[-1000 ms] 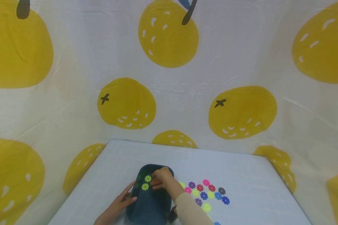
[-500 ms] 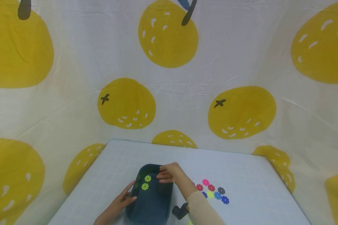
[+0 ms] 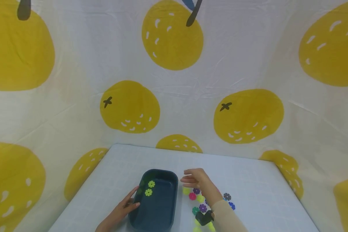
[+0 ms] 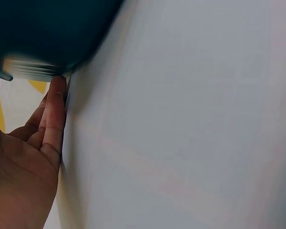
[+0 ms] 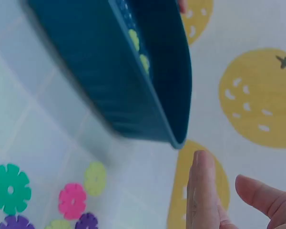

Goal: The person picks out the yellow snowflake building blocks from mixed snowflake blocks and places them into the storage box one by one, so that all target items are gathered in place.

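A dark teal tray (image 3: 159,206) lies on the table with two yellow-green flower-shaped discs (image 3: 149,192) inside, near its left wall. My left hand (image 3: 123,207) holds the tray's left side, thumb at the rim; in the left wrist view its fingers (image 4: 55,112) touch the outside of the wall. My right hand (image 3: 195,178) is in the air just right of the tray, fingers extended and thumb apart, with nothing between them. Below and beside it lie several coloured notched discs, among them a pink disc (image 5: 72,200) and a green disc (image 5: 10,189). The right forearm hides some of them.
The table (image 3: 266,199) has a white cloth. Behind it hangs a white curtain (image 3: 188,119) printed with large yellow fruit. A dark strap piece (image 3: 204,218) sits at the right wrist, over the nearer discs.
My right hand has moved from inside the tray, over its right rim, to the discs' side. The left hand and the two discs in the tray stay put.
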A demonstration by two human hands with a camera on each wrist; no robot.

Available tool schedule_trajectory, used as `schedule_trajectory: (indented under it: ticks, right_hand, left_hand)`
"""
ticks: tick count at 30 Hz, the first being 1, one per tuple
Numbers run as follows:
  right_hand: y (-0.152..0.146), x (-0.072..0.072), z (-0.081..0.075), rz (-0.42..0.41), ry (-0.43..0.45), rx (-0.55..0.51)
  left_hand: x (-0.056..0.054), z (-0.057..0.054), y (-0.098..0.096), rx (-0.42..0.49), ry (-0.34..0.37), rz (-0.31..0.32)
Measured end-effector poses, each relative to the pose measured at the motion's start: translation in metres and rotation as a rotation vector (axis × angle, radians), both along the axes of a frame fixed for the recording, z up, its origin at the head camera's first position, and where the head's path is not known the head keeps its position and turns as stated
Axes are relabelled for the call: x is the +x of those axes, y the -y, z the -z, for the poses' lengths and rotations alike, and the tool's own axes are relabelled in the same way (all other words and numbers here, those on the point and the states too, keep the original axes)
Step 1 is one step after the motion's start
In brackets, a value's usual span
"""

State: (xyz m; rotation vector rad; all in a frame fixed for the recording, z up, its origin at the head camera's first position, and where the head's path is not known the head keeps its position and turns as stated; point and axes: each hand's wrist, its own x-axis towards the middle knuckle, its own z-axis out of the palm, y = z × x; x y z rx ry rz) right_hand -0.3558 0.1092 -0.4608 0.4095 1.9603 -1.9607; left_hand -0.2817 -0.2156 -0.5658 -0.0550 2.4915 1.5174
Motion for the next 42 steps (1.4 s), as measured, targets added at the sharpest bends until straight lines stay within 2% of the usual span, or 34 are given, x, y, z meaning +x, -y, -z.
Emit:
schedule_trajectory:
  ticks: [12, 19, 24, 27, 33, 42]
  right_hand:
    - [-0.035, -0.005, 0.019, 0.059, 0.015, 0.028]
    - [-0.041, -0.007, 0.029, 0.085, 0.022, 0.138]
    - [-0.037, -0.009, 0.045, 0.11, 0.018, 0.216]
    - [-0.034, -0.009, 0.051, 0.093, 0.001, 0.254]
    - [-0.03, -0.003, 0.056, 0.01, -0.101, 0.337]
    - [-0.02, -0.005, 0.064, -0.043, -0.131, 0.533]
  left_hand:
    - [0.001, 0.002, 0.002, 0.011, 0.012, -0.008]
    - [0.001, 0.001, 0.001, 0.023, 0.03, -0.021]
    - [0.001, 0.0, 0.001, 0.039, 0.041, -0.024]
    - [0.002, 0.0, 0.001, 0.042, 0.038, -0.019]
    - [0.001, 0.001, 0.001, 0.042, 0.035, -0.014]
    - [0.0, 0.0, 0.001, 0.04, 0.035, 0.0]
